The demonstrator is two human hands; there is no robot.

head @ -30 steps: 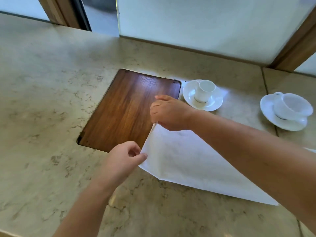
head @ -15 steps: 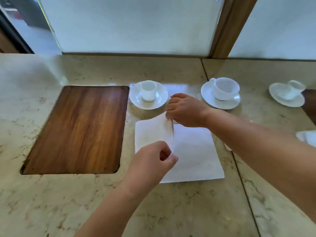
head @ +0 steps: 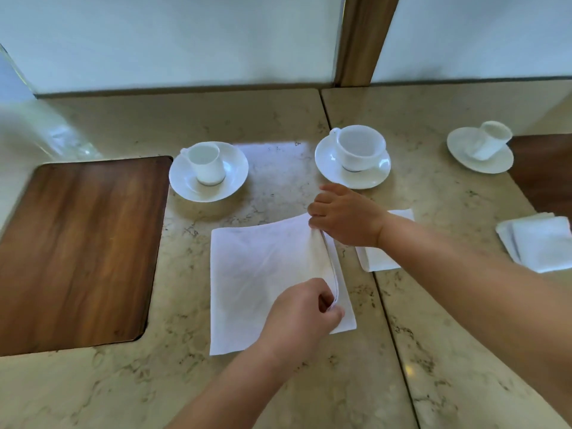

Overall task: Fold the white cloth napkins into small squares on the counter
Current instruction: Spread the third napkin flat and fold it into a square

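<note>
White cloth napkin [head: 266, 274] lies flat on veined beige stone counter [head: 278, 391], roughly square, soft weave, faint creases. Left hand [head: 301, 311] fingers pinched shut on the napkin's doubled right edge at its near end; right hand [head: 343, 216] fingers pinched shut on the same edge at its far end. The edge arcs between the two grips. Just right of the right fingers, a small folded napkin [head: 380, 258]; farther right, a folded stack [head: 538, 243]. Beyond the fingers, glossy white cups on round saucers [head: 353, 174]. Left, inset dark wood panel [head: 80, 249], rounded corners.
</note>
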